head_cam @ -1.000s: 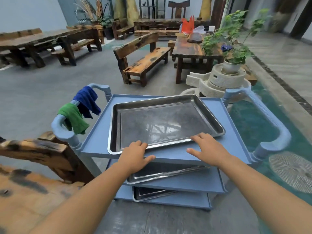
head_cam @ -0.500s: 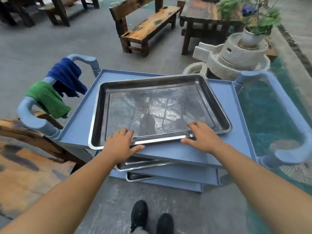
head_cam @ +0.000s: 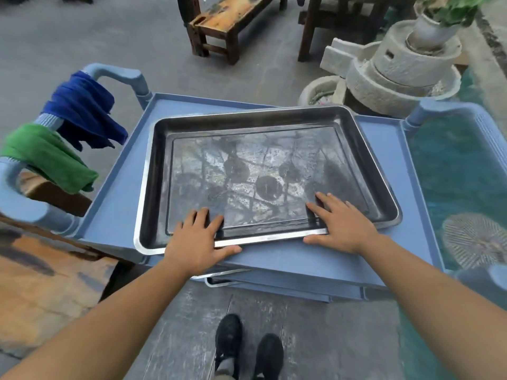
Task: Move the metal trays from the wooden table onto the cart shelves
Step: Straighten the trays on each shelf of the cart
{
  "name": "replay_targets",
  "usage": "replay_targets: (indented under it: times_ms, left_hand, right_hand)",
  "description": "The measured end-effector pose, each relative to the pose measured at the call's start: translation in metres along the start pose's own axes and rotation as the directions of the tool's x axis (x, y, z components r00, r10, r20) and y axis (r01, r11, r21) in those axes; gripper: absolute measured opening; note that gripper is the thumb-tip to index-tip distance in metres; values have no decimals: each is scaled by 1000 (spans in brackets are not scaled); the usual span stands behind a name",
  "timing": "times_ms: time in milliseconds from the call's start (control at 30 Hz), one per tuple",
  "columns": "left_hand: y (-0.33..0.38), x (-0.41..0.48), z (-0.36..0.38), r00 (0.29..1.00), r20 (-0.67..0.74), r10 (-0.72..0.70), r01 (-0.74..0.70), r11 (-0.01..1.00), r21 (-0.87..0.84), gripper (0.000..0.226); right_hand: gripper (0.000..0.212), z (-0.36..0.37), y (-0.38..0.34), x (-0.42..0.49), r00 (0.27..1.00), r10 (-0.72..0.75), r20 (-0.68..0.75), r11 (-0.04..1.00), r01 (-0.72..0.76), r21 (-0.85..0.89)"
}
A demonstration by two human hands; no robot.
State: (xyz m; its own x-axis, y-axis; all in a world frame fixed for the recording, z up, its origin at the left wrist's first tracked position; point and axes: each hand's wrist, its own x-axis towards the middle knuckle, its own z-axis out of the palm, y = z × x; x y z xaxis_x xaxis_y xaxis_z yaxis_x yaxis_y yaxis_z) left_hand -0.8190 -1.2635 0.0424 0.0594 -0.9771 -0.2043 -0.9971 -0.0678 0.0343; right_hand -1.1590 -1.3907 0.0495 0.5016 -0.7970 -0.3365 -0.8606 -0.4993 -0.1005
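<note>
The left hand [head_cam: 196, 242] lies flat and released across the near rim of the metal tray [head_cam: 263, 165], fingers straight on the tray floor and thumb out on the blue top shelf [head_cam: 389, 160]. The right hand [head_cam: 343, 224] lies the same way further along that rim, gripping nothing.

The tray sits on the top shelf of the cart [head_cam: 315, 283], turned a little askew. Its far right corner reaches the shelf's back lip and seems to ride up on it, though the wide lens makes that hard to judge.

That corner is the likely trouble. A push from flat palms may drive it over the lip and leave the tray tilted or rocking. With no fingers curled under the rim, neither hand could catch a slide. A harder push on one side would twist the tray further. Its near left corner lies close to the shelf's front edge, so a pull back could hang it over.

Edges of the lower trays [head_cam: 220, 283] show on the shelves beneath. Only part of the desk [head_cam: 41, 283] shows at the left.
</note>
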Motion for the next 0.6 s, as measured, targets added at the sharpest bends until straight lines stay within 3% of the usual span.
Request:
replay_targets:
  times_ms: [600]
  left_hand:
    - [-47, 94, -23, 979, 52, 199, -200, 979, 30, 118]
  right_hand:
    - [115, 1, -27, 18, 975, 222, -11, 969, -219, 113]
